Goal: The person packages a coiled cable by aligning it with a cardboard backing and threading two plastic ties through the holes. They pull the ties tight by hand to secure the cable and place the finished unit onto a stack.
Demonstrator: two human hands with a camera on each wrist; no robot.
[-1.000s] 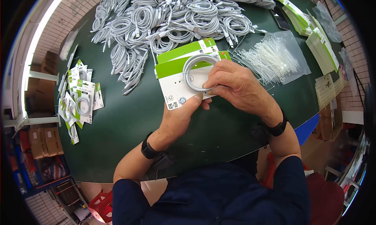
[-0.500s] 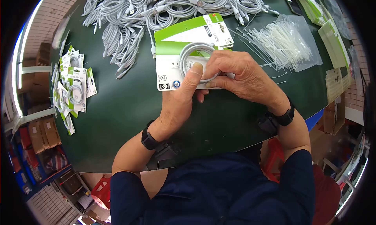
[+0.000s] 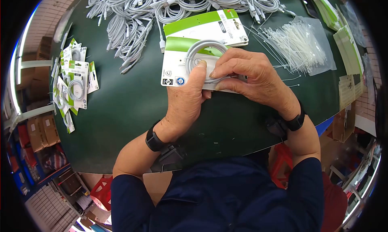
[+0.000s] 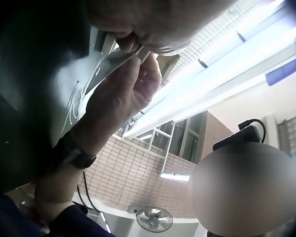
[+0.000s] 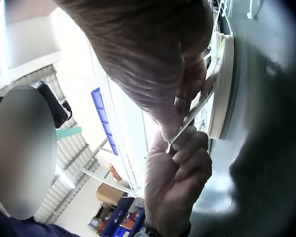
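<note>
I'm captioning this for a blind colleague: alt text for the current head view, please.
A left hand and a right hand hold a coiled grey cable against a green-and-white card over a dark green table. Heaped cables and white ties lie beyond; carded cables lie left.

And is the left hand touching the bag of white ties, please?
No, the left hand grips the printed card, away from the bag.

Left thumb now higher, over the cable coil.
</note>
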